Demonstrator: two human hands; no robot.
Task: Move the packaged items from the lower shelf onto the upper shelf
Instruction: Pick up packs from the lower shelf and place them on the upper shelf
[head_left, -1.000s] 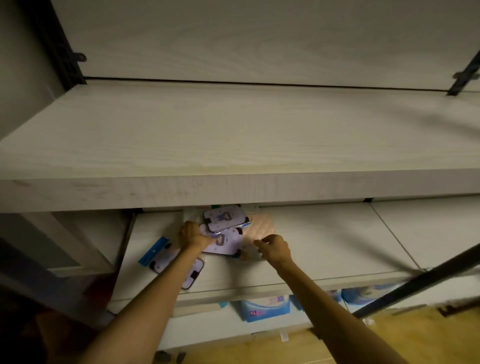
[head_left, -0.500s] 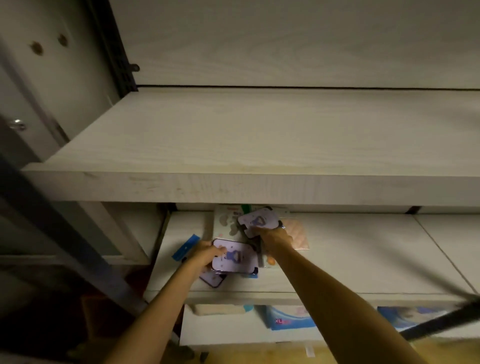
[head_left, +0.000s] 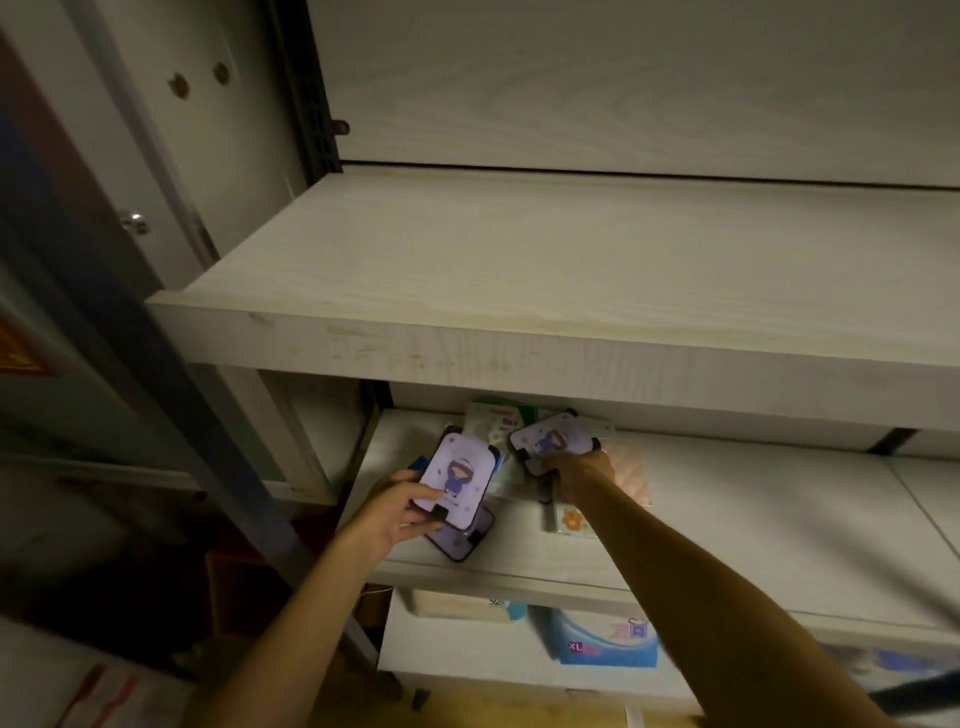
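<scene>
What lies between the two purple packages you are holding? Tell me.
In the head view, a pale printed package on the lower shelf shows between the left package and right package.

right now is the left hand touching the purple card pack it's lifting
Touching. The head view shows the left hand closed on the bottom edge of the purple card pack, thumb lying across its front, the pack raised off the lower shelf.

The upper shelf (head_left: 571, 260) across the middle of the frame lies bare; its thick front edge overhangs the crowded packets (head_left: 498, 431) below centre.
</scene>
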